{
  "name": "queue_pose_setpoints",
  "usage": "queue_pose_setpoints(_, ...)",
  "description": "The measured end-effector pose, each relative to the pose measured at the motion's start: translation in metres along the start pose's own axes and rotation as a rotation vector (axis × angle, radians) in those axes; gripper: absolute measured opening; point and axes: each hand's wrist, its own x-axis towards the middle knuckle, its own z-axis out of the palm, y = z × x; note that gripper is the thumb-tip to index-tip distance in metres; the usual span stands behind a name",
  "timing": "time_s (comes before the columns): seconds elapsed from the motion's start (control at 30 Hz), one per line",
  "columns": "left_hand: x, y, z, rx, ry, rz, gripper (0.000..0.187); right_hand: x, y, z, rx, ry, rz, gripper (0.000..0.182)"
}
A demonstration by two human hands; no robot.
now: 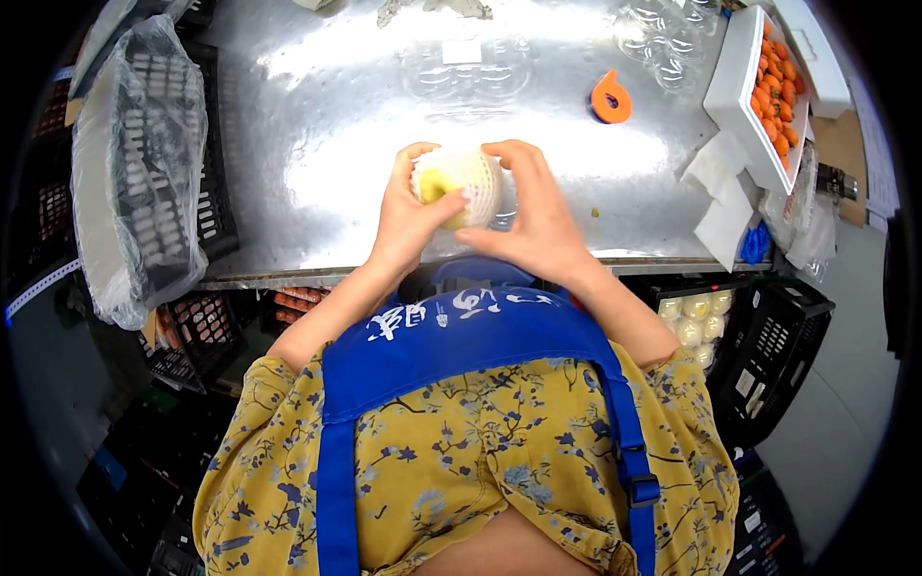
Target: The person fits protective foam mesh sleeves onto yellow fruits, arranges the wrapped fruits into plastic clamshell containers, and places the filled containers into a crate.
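Observation:
Above the near edge of the metal table, a round yellow-green fruit [437, 182], like an apple or pear, sits partly inside a white foam net [487, 182]. My left hand [408, 206] grips it from the left, thumb across its near face. From the right, my right hand [533, 206] curves around the net, with fingertips at the far side and thumb at the near side. A gap shows between its palm and the net. Beyond the hands, a clear plastic clamshell pack [466, 77] with a white label lies on the tabletop.
The metal table [298, 154] has an orange tape dispenser [611, 99] at right. A white foam box [744, 101] of orange fruits stands far right, beside white paper [722, 206]. A plastic-lined crate [144, 163] stands left. Wrapped fruits [693, 322] sit below the right edge.

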Motion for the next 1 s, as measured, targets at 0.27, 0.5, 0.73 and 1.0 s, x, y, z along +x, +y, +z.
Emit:
queue_pose_setpoints(0.27, -0.001, -0.003, -0.010, -0.152, 0.025, -0.149, 0.045, -0.001, 0.001, 0.010, 0.124, -0.134, -0.003, 0.097)
queue_pose_setpoints(0.5, -0.017, -0.025, -0.015, -0.174, -0.026, -0.387, 0.043, -0.011, 0.007, 0.011, 0.118, -0.262, -0.099, 0.093)
queue_pose_setpoints(0.73, -0.015, -0.025, -0.025, -0.142, -0.130, -0.372, 0.053, -0.018, 0.020, 0.024, 0.070, -0.110, -0.189, 0.086)
queue_pose_setpoints(1.0, -0.007, -0.013, -0.012, -0.129, -0.221, -0.267, 0.064, -0.010, 0.015, 0.014, 0.086, -0.018, -0.255, 0.080)
